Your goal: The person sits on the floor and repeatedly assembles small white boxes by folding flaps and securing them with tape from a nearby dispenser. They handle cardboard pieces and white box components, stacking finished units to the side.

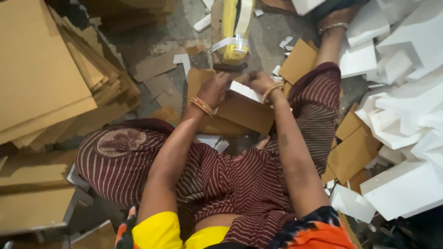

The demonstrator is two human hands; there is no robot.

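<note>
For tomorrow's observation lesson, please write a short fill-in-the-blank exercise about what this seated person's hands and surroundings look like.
1. Both hands, the left hand and the right hand, rest on a brown piece of ____.
2. The stacked sheets on the person's left are ____ in colour.
3. The foam blocks piled on the person's right are ____.
4. Each wrist wears a ____.

Missing words: cardboard; brown; white; bangle

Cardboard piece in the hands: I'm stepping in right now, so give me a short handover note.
Left hand: gripping the left edge of the cardboard piece.
Right hand: on the white foam piece at the cardboard's top edge.
Both rest over the lap, before the yellow taped bundle.
Cardboard stack on the left, foam pile on the right.
Done: foam set against cardboard. Left: cannot tell.
</note>
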